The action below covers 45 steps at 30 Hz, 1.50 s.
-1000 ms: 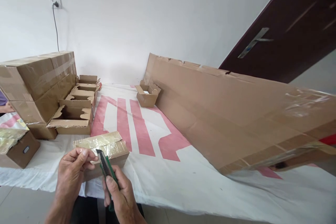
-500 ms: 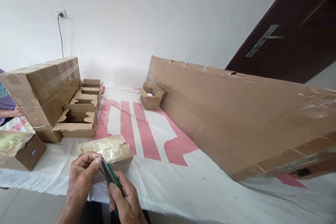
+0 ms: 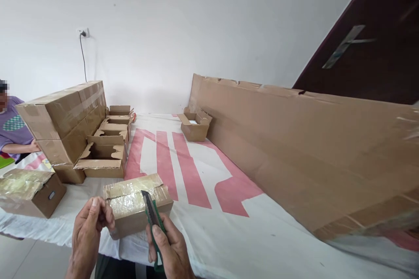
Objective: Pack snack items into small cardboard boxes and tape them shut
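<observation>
My right hand (image 3: 170,244) is wrapped round a green box cutter (image 3: 153,222), its dark blade pointing up and away from me. Beneath the blade, a taped cardboard box (image 3: 131,223) lies at the table's front edge, with shiny clear tape across its top. Left of that box, my left hand (image 3: 89,222) has its thumb and fingertips pinched together. Whatever may be between those fingers is too small to make out. The two hands are apart, and the blade tip stands clear of the left fingers.
Another taped box (image 3: 36,192) sits at the left. Behind it are stacked cartons (image 3: 65,115) and several open boxes (image 3: 101,163). A small open box (image 3: 195,130) stands by a long cardboard sheet (image 3: 278,148). A person in a purple shirt (image 3: 15,115) is at the far left.
My left hand has come off the cutter's blade end and moved left. The right hand keeps the cutter, now lower and apart from the left. The view has shifted slightly.
</observation>
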{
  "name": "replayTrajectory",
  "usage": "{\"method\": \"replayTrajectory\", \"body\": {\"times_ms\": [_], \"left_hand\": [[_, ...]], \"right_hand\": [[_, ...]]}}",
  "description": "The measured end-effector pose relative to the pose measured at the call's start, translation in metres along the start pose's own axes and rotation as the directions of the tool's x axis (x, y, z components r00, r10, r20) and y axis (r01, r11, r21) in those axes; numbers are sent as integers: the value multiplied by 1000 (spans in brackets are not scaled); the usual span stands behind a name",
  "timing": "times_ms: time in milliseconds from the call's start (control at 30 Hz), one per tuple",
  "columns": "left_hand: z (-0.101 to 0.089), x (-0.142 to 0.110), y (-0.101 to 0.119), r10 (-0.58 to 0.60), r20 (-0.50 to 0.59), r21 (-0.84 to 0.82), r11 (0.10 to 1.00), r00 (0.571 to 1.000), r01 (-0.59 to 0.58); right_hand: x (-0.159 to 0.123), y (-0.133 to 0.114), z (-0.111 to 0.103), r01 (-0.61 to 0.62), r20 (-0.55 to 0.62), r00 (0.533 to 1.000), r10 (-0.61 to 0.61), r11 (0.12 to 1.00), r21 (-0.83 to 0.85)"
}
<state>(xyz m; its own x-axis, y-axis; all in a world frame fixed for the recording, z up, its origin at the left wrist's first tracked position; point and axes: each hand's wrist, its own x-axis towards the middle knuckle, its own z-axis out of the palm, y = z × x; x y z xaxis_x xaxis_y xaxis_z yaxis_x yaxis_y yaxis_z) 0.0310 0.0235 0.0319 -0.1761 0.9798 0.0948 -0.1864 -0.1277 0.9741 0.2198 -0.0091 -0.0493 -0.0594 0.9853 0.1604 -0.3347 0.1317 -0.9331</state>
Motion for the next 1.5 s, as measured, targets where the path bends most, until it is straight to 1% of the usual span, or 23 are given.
{"method": "replayTrajectory", "body": {"times_ms": [133, 267, 367, 500, 667, 767, 900, 1000, 1100, 1267, 1500], "left_hand": [[-17, -1, -3, 27, -57, 97, 995, 998, -21], [-31, -4, -5, 24, -124, 161, 987, 992, -4], [-44, -8, -5, 32, -177, 200, 980, 984, 4], [-67, -15, -4, 31, -253, 290, 956, 967, 45], [-100, -26, -1, 53, -330, 448, 887, 943, 107], [-118, -32, -2, 29, -400, 475, 861, 916, 180], [-136, -38, -7, -58, -521, 406, 861, 851, 308], [-142, -41, -11, -112, -547, 323, 886, 830, 332], [-143, -43, -13, -125, -532, 286, 904, 838, 317], [-143, -48, -13, -59, -502, 369, 888, 863, 276], [-148, -55, -10, -27, -493, 336, 916, 870, 218]], "right_hand": [[2, -4, -7, 14, -42, 999, -15, 1000, -27], [5, -17, -14, 36, -90, 995, -40, 998, -50], [7, -25, -18, 46, -153, 987, -57, 996, -73], [8, -30, -23, 39, -228, 972, -60, 995, -96], [8, -32, -27, 25, -241, 969, -51, 994, -108], [9, -32, -28, 23, -253, 966, -51, 994, -110], [10, -31, -29, 16, -261, 964, -40, 995, -95], [10, -30, -30, 17, -261, 964, -41, 996, -93], [9, -29, -31, 9, -272, 962, -39, 994, -113], [9, -30, -33, -3, -281, 959, -35, 991, -135], [9, -33, -32, 1, -293, 955, -42, 990, -138]]}}
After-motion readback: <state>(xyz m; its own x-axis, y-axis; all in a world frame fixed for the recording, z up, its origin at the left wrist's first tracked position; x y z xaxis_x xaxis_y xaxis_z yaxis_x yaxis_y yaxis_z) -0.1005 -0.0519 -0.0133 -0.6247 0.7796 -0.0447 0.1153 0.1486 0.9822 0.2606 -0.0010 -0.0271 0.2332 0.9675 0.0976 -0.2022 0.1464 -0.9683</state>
